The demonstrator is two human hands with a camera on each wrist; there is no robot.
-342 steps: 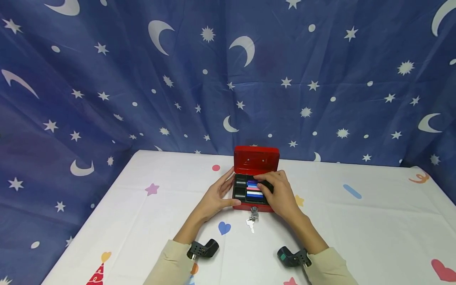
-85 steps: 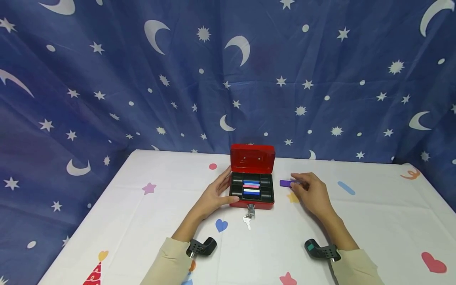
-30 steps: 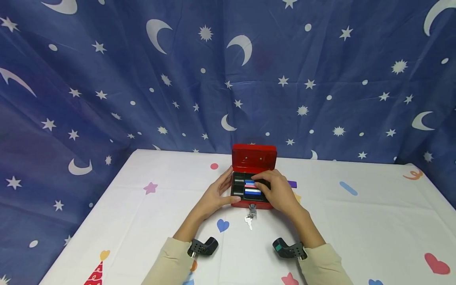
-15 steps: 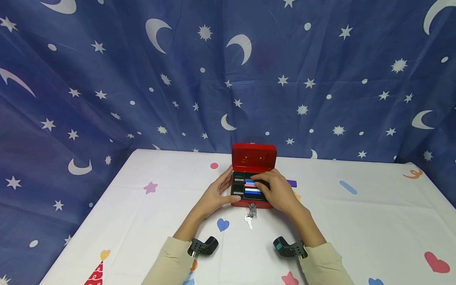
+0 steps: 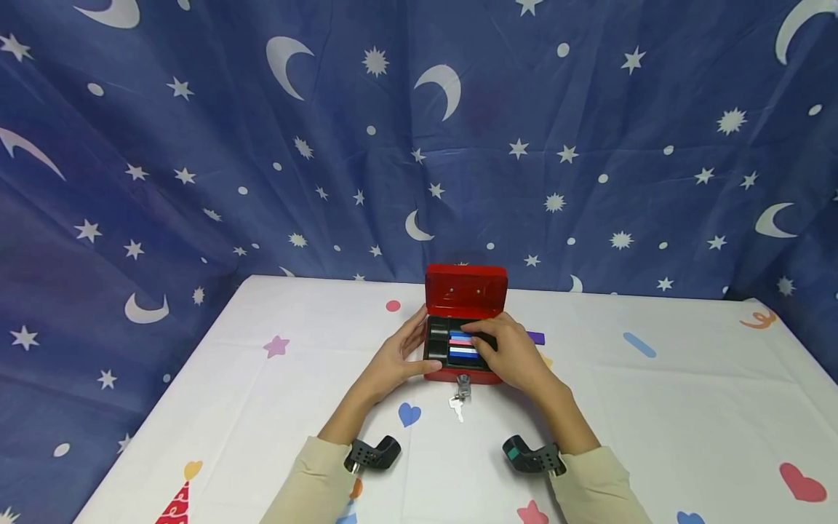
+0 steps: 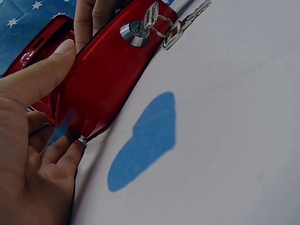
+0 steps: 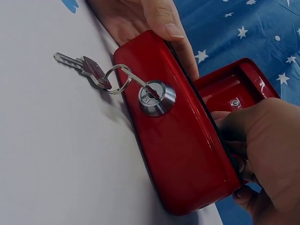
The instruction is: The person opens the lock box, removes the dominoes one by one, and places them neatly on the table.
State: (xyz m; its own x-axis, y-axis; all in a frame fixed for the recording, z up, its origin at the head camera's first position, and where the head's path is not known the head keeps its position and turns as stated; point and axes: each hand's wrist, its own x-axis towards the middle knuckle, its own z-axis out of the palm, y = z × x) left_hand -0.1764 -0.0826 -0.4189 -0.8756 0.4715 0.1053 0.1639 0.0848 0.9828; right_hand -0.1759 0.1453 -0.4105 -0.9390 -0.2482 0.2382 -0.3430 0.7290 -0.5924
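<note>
A red cash box (image 5: 483, 377) stands on the table with its lid (image 5: 466, 290) raised, a black tray inside. Several thin bars in blue, pink and white lie side by side in the tray. My left hand (image 5: 388, 365) grips the box's left side, thumb over the front rim. My right hand (image 5: 513, 351) reaches in from the right, thumb and forefinger at the rear blue bar (image 5: 458, 334); in the right wrist view the box wall hides its fingertips. A purple bar (image 5: 537, 338) lies on the table, partly behind that hand.
A key sits in the front lock (image 7: 157, 98), and a second key (image 7: 77, 66) hangs from its ring onto the table. The white tablecloth (image 5: 655, 422) has printed shapes. A blue starry curtain (image 5: 327, 218) rises behind the table.
My right hand took the purple bar out of the tray, laid it right of the box and returned to the bars. Over the last second both hands have stayed almost still.
</note>
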